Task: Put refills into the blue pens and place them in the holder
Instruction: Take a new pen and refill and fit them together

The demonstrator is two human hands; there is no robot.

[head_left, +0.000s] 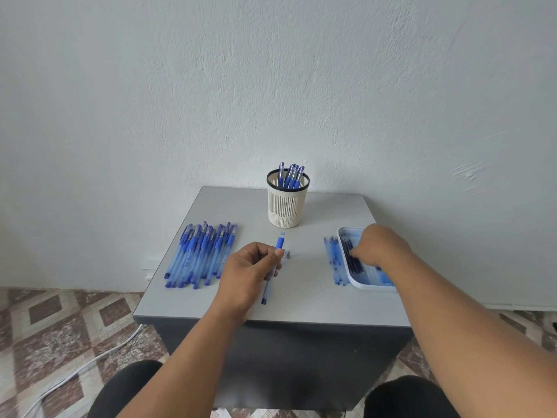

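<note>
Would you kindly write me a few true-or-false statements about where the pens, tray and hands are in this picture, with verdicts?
1. The left hand holds a blue pen. True.
2. The holder is empty. False: several pens stand in it.
3. The right hand reaches into the tray. True.
4. The pile of pens lies right of the holder. False: it lies to its left.
</note>
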